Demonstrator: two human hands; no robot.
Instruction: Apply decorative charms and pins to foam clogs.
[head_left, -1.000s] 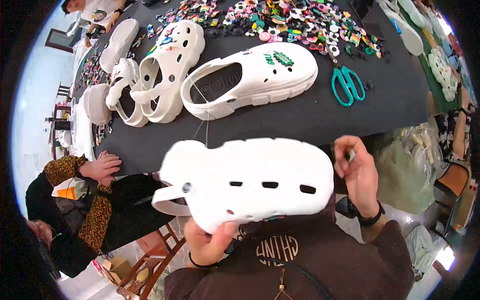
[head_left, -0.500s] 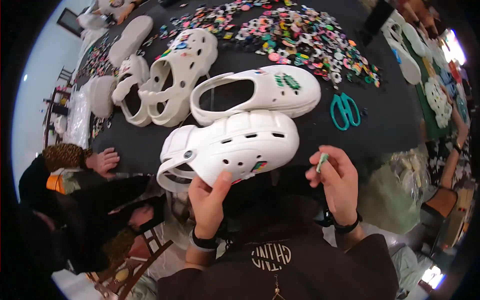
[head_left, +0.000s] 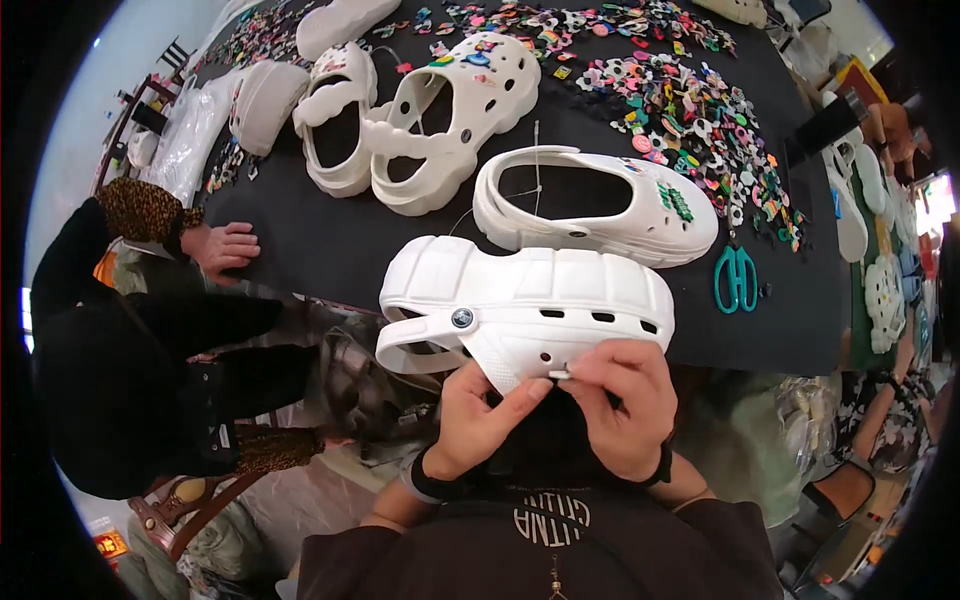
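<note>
A white clog [head_left: 530, 285] is held on its side at the table's near edge, with its heel strap to the left. My left hand [head_left: 485, 420] grips its lower edge, thumb on the upper. My right hand [head_left: 630, 410] pinches a small pale shoe charm [head_left: 562, 375] against the upper, close to a round hole; the charm's front is hidden. Just beyond lies another white clog [head_left: 665, 215], bearing a green charm [head_left: 676, 200]. A thin clear loop tie shows at that second clog.
Larger off-white clogs [head_left: 455, 125] stand at the left, some with charms. Loose colourful charms [head_left: 690, 130] are heaped across the far black table [head_left: 620, 330]. Teal-handled scissors [head_left: 735, 280] lie at the right. Another person's hand [head_left: 220, 248] rests on the table's left edge.
My right hand has moved left and brought the charm to the clog's upper. The clog has rolled, so its charms no longer show. The whole view has shifted.
</note>
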